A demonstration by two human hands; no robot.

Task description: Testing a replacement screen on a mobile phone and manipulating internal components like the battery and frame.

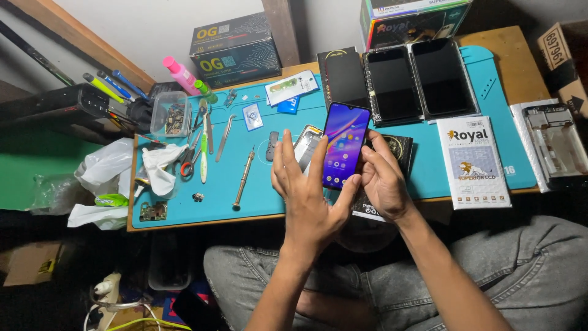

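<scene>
I hold a smartphone (343, 144) upright above the table's front edge; its screen is lit in blue and purple. My left hand (309, 190) grips it from the left and below, fingers spread behind it. My right hand (383, 178) clasps its right edge, thumb toward the screen. Just behind the phone, on the blue work mat (429, 168), lies an opened phone body (306, 144), partly hidden by my left fingers. A dark flat box (398, 150) lies under my right hand.
A screwdriver (244, 178), tweezers (224, 138), scissors (190, 160) and a clear parts tub (170, 114) lie on the mat's left. Three dark screens (392, 83) sit at the back, a white box (473, 160) to the right, a phone frame (554, 141) at far right. Cardboard boxes stand behind.
</scene>
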